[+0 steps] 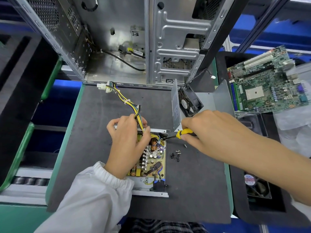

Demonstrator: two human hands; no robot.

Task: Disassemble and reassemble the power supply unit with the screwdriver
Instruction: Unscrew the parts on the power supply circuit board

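Open grey sheet-metal power supply unit (pixel 148 190) with bare yellow circuit board sits near-centre on the mat — fragile, sharp-edged; hold by the case rim. My left hand (pixel 129 145) presses on it, fingers curled around the yellow-black wire bundle (pixel 127 102). My right hand (pixel 213 133) grips the yellow-handled screwdriver (pixel 182 132) — tip at the far-right corner.

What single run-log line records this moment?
left hand: holds cable bundle | right hand: grips screwdriver, tip at power supply unit corner | cover off | loose screws on mat

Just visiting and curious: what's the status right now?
Left hand gripping the cable bundle. Right hand holding screwdriver, tip at open power supply unit corner. Loose screws beside it.
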